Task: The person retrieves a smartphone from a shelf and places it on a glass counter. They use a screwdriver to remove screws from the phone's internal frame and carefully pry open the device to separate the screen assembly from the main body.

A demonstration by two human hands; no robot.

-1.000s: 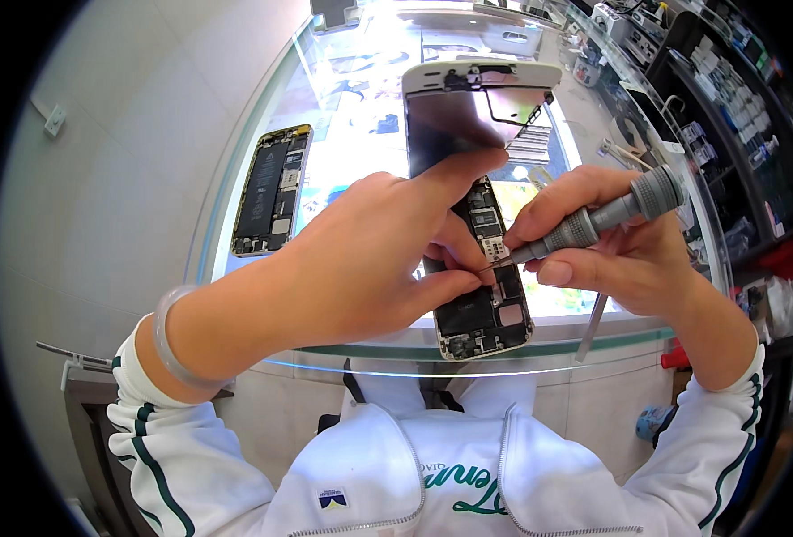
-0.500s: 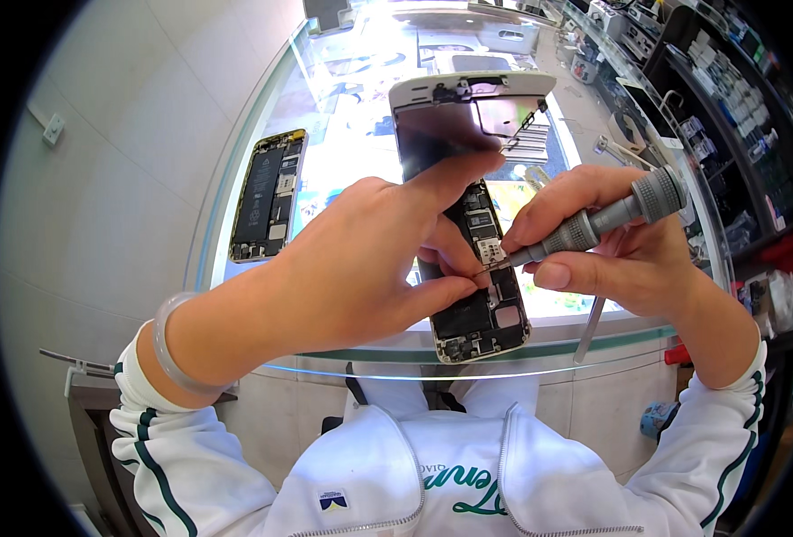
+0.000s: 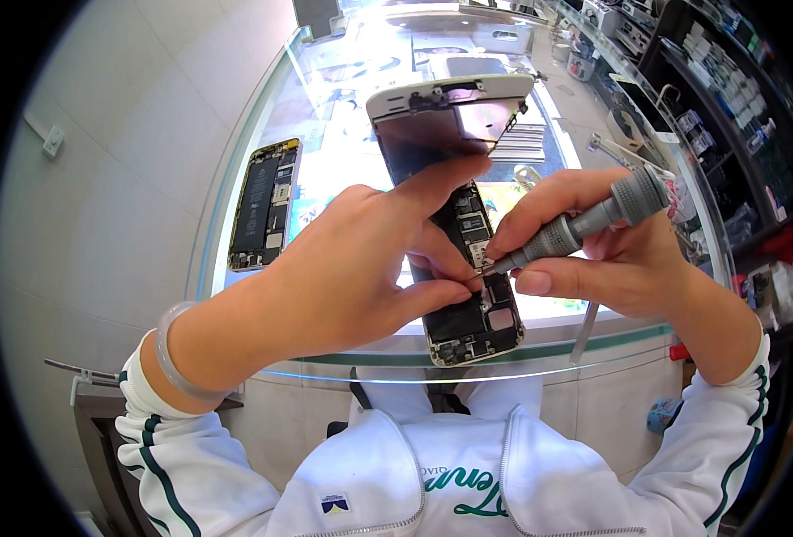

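Note:
An opened phone body (image 3: 501, 318) with its inner parts bare lies near the counter's front edge. Its white-framed screen (image 3: 419, 139) is lifted at the far end, and the stretched index finger of my left hand (image 3: 352, 255) rests against it. That hand's thumb and another finger pinch together over the middle of the phone, at the screwdriver's thin tip; what is between them is too small to make out. My right hand (image 3: 625, 259) is closed around a grey knurled screwdriver (image 3: 562, 237), which slants down toward those fingertips.
Another opened phone (image 3: 265, 206) lies to the left on the lit glass counter (image 3: 414, 337). A metal rod (image 3: 584, 333) sticks out over the front edge. At the right stand a white phone (image 3: 644, 106) and shelves (image 3: 723, 134) crowded with small goods.
The lifted screen and the screwdriver have shifted slightly left, with both hands. The view itself has moved a little too. Both grips look the same.

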